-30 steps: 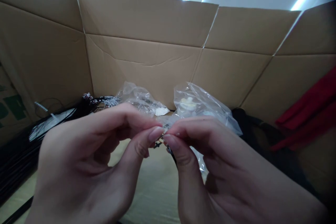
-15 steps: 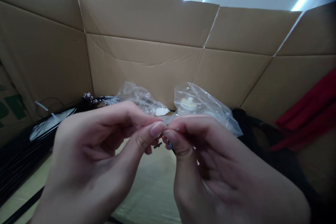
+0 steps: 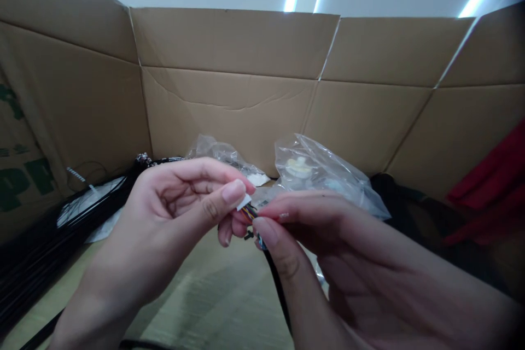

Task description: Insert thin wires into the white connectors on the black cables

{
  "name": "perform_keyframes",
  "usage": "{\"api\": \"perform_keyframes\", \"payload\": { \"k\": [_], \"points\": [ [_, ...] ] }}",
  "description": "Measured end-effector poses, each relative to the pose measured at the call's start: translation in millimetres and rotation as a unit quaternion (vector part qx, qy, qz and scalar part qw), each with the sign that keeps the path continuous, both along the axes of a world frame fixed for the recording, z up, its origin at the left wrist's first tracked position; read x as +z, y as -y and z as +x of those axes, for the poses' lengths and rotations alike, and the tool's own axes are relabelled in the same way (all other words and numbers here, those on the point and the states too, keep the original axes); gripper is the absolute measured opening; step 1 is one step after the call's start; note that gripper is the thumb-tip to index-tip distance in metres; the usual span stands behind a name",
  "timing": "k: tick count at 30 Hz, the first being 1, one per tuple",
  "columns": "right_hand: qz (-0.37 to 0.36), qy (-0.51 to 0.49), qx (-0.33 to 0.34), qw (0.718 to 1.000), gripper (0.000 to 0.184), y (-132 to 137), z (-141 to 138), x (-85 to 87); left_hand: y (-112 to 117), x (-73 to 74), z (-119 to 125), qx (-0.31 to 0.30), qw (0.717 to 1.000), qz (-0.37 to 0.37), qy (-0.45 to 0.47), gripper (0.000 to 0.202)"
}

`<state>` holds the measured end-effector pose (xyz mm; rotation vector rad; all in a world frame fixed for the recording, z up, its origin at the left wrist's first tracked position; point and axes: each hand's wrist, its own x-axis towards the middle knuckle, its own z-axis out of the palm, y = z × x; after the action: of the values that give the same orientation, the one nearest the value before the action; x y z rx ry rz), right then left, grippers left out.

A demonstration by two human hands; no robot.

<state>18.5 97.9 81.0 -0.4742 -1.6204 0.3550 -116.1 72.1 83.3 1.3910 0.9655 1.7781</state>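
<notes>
Between thumb and forefinger, my left hand (image 3: 184, 219) pinches a small white connector (image 3: 244, 202). Thin coloured wires (image 3: 248, 212), yellow and dark among them, run from it toward my right hand (image 3: 324, 251). My right thumb and forefinger are closed on these wires near the end of a black cable (image 3: 277, 284), which hangs down below the fingers. A small dark piece (image 3: 249, 235) shows just under the wires; its kind is unclear. The curled fingers behind hide part of the wire ends.
Cardboard walls (image 3: 229, 87) surround the work surface (image 3: 213, 290). Clear plastic bags (image 3: 324, 175) lie at the back, one with pale round parts inside. A bundle of black cables (image 3: 53, 251) stretches along the left. Red cloth (image 3: 488, 197) hangs at the right.
My hands have drawn slightly apart, and the white connector and coloured wires now show between them. The black cable below my right hand is more visible. The view has shifted a little.
</notes>
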Motion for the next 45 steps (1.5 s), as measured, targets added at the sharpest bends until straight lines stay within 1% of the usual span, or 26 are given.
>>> {"api": "perform_keyframes", "payload": {
  "k": [3,6,9,11,14,17,19,22,24,26,28,29,30,31,32,34,36,38,40,42,45],
  "points": [
    [0.003,-0.019,-0.011,1.0,0.014,2,-1,-7.8,2,-1.4,0,-0.014,1.0,-0.005,0.009,0.011],
    [0.036,-0.027,-0.027,0.999,0.02,1,-6,-13.2,4,-3.3,2,0.008,1.0,0.0,-0.012,0.01],
    [0.074,-0.016,-0.066,0.995,0.019,-1,-8,-13.6,5,-5.7,6,0.078,0.995,0.027,-0.054,0.009],
    [0.083,-0.007,-0.081,0.993,0.017,-2,-7,-11.4,5,-8.2,9,0.138,0.982,0.08,-0.097,0.008],
    [0.086,0.0,-0.063,0.994,0.018,-2,-5,-8.1,3,-13.3,14,0.22,0.954,0.152,-0.136,0.007],
    [0.071,-0.014,-0.062,0.995,0.021,-1,-5,-8.1,3,-17.3,20,0.275,0.939,0.167,-0.125,0.007],
    [0.054,-0.014,-0.061,0.997,0.021,-1,-5,-9.5,4,-17.8,24,0.283,0.935,0.172,-0.124,0.006],
    [0.033,0.006,-0.038,0.999,0.019,-3,-8,-11.6,7,-16.0,26,0.284,0.936,0.165,-0.125,0.007],
    [0.034,-0.026,-0.042,0.998,0.02,-4,-10,-12.2,8,-14.6,24,0.299,0.936,0.147,-0.116,0.01],
    [0.037,-0.07,-0.044,0.996,0.021,-6,-12,-11.6,8,-13.4,21,0.29,0.939,0.143,-0.114,0.01],
    [0.025,-0.088,-0.008,0.996,0.017,-9,-11,-9.4,6,-11.9,16,0.247,0.951,0.147,-0.113,0.009],
    [0.002,-0.081,0.033,0.996,0.014,-10,-10,-7.6,5,-11.0,14,0.22,0.957,0.154,-0.108,0.008],
    [-0.025,-0.08,0.085,0.993,0.013,-12,-9,-5.6,4,-10.0,12,0.207,0.963,0.146,-0.091,0.008],
    [-0.059,-0.083,0.144,0.984,0.014,-14,-8,-3.3,3,-9.1,10,0.183,0.97,0.136,-0.086,0.008],
    [-0.092,-0.09,0.206,0.97,0.015,-16,-7,-1.0,3,-8.4,9,0.176,0.972,0.134,-0.073,0.008],
    [-0.162,-0.099,0.319,0.929,0.017,-21,-6,2.8,2,-7.6,7,0.159,0.977,0.131,-0.061,0.006],
    [-0.216,-0.098,0.395,0.888,0.018,-26,-6,4.8,2,-7.3,6,0.157,0.977,0.137,-0.044,0.007],
    [-0.259,-0.075,0.437,0.858,0.017,-30,-7,5.0,3,-6.6,5,0.142,0.981,0.129,-0.033,0.009],
    [-0.287,-0.056,0.458,0.84,0.014,-32,-6,4.3,5,-5.3,3,0.126,0.987,0.098,-0.024,0.009],
    [-0.303,-0.045,0.461,0.833,0.01,-31,-5,3.9,6,-4.4,2,0.107,0.991,0.07,-0.026,0.01],
    [-0.306,-0.047,0.449,0.838,0.006,-29,-4,4.1,8,-4.6,0,0.1,0.993,0.064,-0.028,0.009]
  ]
}}
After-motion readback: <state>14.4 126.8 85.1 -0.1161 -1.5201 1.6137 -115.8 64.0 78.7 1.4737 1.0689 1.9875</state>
